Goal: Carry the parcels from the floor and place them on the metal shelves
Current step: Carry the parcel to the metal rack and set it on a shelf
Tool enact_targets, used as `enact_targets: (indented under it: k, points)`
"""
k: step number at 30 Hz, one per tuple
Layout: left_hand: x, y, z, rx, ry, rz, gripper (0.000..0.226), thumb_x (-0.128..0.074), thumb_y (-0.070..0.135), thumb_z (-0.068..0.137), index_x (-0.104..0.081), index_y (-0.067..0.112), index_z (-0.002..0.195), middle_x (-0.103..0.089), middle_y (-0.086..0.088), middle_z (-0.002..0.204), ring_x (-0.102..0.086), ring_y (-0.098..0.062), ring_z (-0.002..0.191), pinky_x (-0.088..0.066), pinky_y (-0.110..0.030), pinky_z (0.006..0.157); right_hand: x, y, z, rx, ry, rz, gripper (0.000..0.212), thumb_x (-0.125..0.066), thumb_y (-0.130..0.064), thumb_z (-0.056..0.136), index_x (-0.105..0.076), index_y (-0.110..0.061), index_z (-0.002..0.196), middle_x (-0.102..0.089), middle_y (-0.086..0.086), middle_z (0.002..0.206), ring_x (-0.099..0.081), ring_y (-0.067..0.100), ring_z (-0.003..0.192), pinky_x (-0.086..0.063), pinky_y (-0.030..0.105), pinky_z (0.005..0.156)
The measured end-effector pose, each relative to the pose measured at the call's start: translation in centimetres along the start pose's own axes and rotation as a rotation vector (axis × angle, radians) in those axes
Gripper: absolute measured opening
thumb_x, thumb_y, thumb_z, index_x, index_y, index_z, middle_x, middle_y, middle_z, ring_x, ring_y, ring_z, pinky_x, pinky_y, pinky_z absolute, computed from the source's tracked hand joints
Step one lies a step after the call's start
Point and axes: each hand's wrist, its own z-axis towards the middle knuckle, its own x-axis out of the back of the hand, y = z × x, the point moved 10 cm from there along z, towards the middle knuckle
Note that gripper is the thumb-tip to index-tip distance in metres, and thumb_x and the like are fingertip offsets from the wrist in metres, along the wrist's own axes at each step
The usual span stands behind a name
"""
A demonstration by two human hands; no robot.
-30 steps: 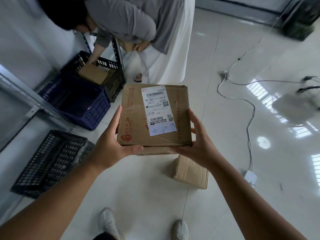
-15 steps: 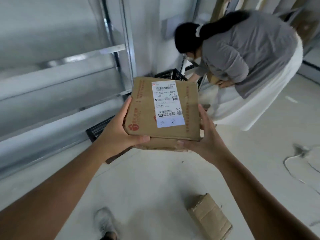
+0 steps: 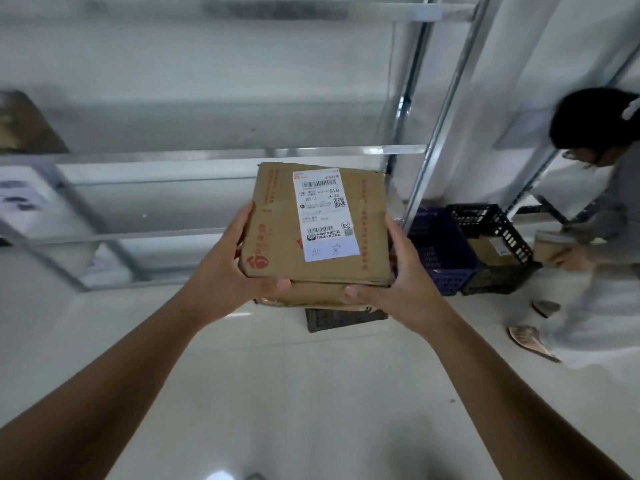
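Observation:
I hold a flat brown cardboard parcel with a white shipping label level in front of me. A second thinner parcel lies stacked under it. My left hand grips the stack's left edge, thumb on the near rim. My right hand grips the right edge. The metal shelves stand straight ahead, their grey boards and silver rails blurred. Another brown parcel rests on a shelf at the far left.
A black crate sits on the floor under my hands. A blue crate and a black crate holding a box stand at the right. A person bends there holding a parcel. White items lie on the lower left shelf.
My view has swung left onto the shelves, and the parcels came with it. The bending person has shifted to the right edge. The loose box on the floor has left the view.

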Motion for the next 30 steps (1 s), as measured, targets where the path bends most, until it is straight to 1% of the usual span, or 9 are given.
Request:
enact_targets:
  k: [4,7,9,13,16,19,23,27,30]
  points:
    - [5.5,-1.6,-1.8,0.047,0.062,-0.022,0.137,-0.098,0.040,0.054,-0.011,0.049,0.160,-0.053,0.024,0.145,-0.057,-0.015,0.136,-0.058,-0.044,0.100,-4.6,-3.8,2.4,0.066,-0.077,-0.010,0.134,-0.096,-0.052,0.063,-0.005,-0.055,0.161,-0.021,-0.026,0.168,-0.031,0.003,0.150,-0.032,0.046,0.125]
    - [8.9,-2.4,-2.6,0.068,0.127,-0.017,0.136,-0.097,0.024,0.063,-0.007,0.047,0.162,-0.050,0.031,0.140,-0.058,-0.010,0.132,-0.060,-0.030,0.094,-7.0,-6.1,3.8,0.100,-0.114,-0.002,0.130,-0.096,-0.044,0.068,-0.007,-0.053,0.162,-0.021,-0.028,0.165,-0.032,-0.002,0.145,-0.032,0.037,0.121]
    - [10.4,-2.6,-2.7,0.065,0.133,-0.038,0.137,-0.098,0.025,0.061,-0.007,0.048,0.162,-0.050,0.031,0.142,-0.060,-0.008,0.130,-0.061,-0.026,0.088,-7.9,-7.4,4.6,0.119,-0.129,0.007,0.130,-0.097,-0.049,0.066,-0.009,-0.056,0.161,-0.022,-0.027,0.166,-0.035,0.002,0.149,-0.033,0.041,0.123]
    - [12.6,-1.5,-1.7,0.027,0.113,-0.081,0.147,-0.099,0.050,0.047,-0.004,0.056,0.159,-0.050,0.023,0.150,-0.063,-0.010,0.129,-0.064,-0.044,0.087,-8.2,-9.7,6.2,0.137,-0.141,0.029,0.132,-0.095,-0.059,0.059,-0.009,-0.061,0.158,-0.030,-0.025,0.167,-0.040,0.007,0.151,-0.037,0.051,0.123]
    - [14.2,0.0,-0.1,-0.012,0.112,-0.072,0.148,-0.097,0.059,0.044,-0.002,0.058,0.158,-0.053,0.032,0.145,-0.061,-0.008,0.132,-0.061,-0.039,0.095,-7.4,-11.6,7.5,0.142,-0.131,0.053,0.134,-0.095,-0.064,0.055,-0.006,-0.065,0.156,-0.030,-0.025,0.167,-0.041,0.008,0.151,-0.039,0.052,0.122]
    - [15.7,2.5,2.1,-0.086,0.127,-0.084,0.134,-0.099,0.044,0.056,-0.013,0.057,0.158,-0.060,0.038,0.136,-0.063,0.005,0.126,-0.056,-0.026,0.100,-5.9,-14.0,8.9,0.165,-0.103,0.052,0.133,-0.095,-0.064,0.057,-0.004,-0.068,0.154,-0.035,-0.021,0.166,-0.042,0.011,0.152,-0.039,0.055,0.122]
    - [17.2,7.3,5.0,-0.194,0.170,-0.134,0.103,-0.091,0.027,0.067,-0.032,0.059,0.145,-0.071,0.037,0.119,-0.069,0.014,0.109,-0.057,-0.010,0.081,-3.1,-17.2,10.9,0.196,-0.036,0.074,0.128,-0.097,-0.054,0.059,-0.012,-0.070,0.153,-0.049,-0.019,0.157,-0.053,0.013,0.144,-0.044,0.053,0.119]
    - [17.8,11.6,7.9,-0.250,0.168,-0.180,0.085,-0.088,0.035,0.075,-0.040,0.059,0.141,-0.074,0.031,0.118,-0.071,0.009,0.106,-0.059,-0.014,0.074,0.2,-19.9,12.4,0.220,0.032,0.106,0.125,-0.101,-0.040,0.060,-0.017,-0.076,0.146,-0.065,-0.025,0.140,-0.066,0.003,0.127,-0.051,0.045,0.114]
    - [17.9,14.3,10.1,-0.268,0.191,-0.188,0.083,-0.081,0.056,0.072,-0.043,0.055,0.146,-0.072,0.031,0.122,-0.069,0.010,0.111,-0.057,-0.020,0.086,3.0,-21.6,13.4,0.256,0.090,0.100,0.118,-0.097,-0.037,0.066,-0.015,-0.079,0.140,-0.069,-0.028,0.132,-0.070,-0.003,0.117,-0.056,0.039,0.106]
